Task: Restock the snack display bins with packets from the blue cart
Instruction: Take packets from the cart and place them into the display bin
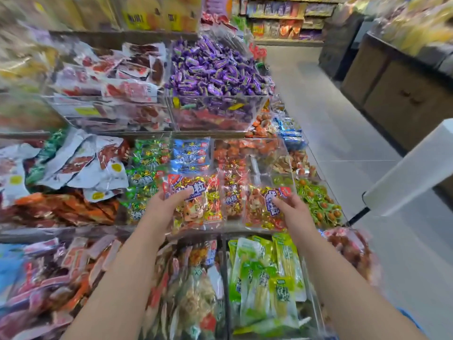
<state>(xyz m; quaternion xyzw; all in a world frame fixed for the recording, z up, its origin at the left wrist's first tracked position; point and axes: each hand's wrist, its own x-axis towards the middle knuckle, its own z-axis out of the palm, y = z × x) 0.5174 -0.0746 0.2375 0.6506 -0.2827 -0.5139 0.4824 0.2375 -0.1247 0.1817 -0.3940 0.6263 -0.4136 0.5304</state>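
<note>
Purple candies point(215, 67) heap far off and green packets point(264, 273) stand nearest (all behind clear walls), while over the middle bin point(285, 165) the left hand point(166, 207) curls round a red snack bag point(196, 200)'s left edge and the right hand point(293, 211) pinches a second bag point(264, 207)'s right edge.

Both bare forearms reach forward from the lower edge of the view, angled slightly towards each other. The left hand point(166, 207) grips the left edge of the red-and-gold packet point(198, 204), thumb across its front and fingers curled behind. The right hand point(293, 213) is level with it, just right of that packet, and appears to pinch a second packet point(264, 207).
</note>
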